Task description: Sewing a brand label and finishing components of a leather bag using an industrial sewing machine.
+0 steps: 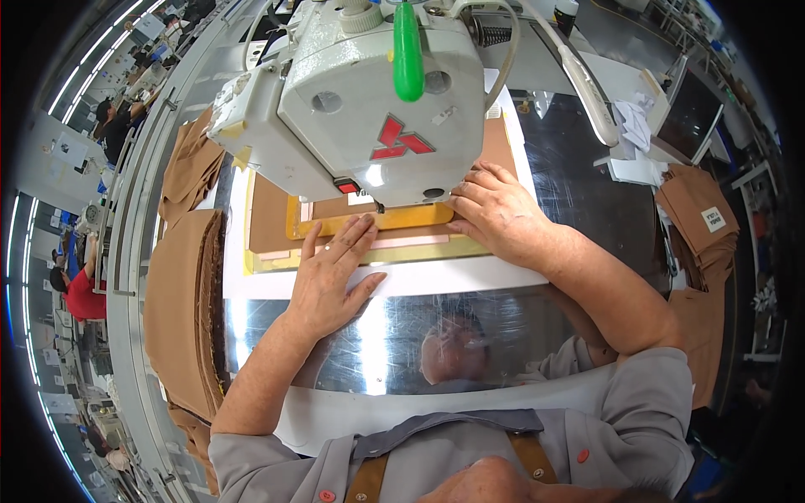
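A white industrial sewing machine head (335, 84) with a green handle fills the upper middle. Beneath it lies a pale yellow template (277, 265) with brown fabric (495, 142), pink strips and an orange bar (402, 220), on a white sheet. My left hand (335, 272) lies with spread fingers, its fingertips on the bar beside the needle area, thumb out to the right. My right hand (495, 214) rests at the bar's right end, fingers apart and slightly bent against the work beside the head, which partly hides what they touch. Neither hand visibly grips anything.
Stacks of brown fabric pieces lie at left (176, 310) and right (696, 210). A shiny metal table (503, 335) reflects me. A dark screen (688, 126) and crumpled white material (633, 126) are at upper right. A rail (130, 251) runs along the left; co-workers (84, 293) sit beyond it.
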`<control>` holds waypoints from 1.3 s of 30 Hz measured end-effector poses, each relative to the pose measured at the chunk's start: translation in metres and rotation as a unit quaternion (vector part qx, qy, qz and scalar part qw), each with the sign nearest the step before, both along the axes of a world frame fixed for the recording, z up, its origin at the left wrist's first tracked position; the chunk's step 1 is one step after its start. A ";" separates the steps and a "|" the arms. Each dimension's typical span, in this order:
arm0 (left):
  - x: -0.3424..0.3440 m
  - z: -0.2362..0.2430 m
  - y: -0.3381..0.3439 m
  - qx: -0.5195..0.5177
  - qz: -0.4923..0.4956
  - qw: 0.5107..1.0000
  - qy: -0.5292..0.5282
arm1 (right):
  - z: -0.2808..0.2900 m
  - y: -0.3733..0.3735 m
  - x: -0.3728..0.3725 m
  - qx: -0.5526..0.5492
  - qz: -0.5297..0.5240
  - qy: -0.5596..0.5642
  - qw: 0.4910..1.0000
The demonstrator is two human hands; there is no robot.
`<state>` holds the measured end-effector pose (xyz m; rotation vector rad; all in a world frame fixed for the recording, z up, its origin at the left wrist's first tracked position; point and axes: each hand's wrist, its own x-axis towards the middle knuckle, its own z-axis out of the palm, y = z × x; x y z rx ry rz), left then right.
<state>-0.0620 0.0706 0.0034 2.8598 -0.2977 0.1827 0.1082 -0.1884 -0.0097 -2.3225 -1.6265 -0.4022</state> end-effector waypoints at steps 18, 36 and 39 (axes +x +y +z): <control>-0.155 -0.015 0.024 -0.030 0.164 0.985 -0.037 | -0.009 -0.076 -0.064 -0.021 -0.170 0.056 0.984; -0.020 -0.039 0.030 -0.033 0.300 0.953 -0.003 | -0.022 -0.132 -0.030 0.031 -0.398 0.145 0.905; 0.002 -0.036 0.010 -0.021 0.323 0.946 0.026 | -0.025 -0.138 -0.018 0.014 -0.443 0.139 0.886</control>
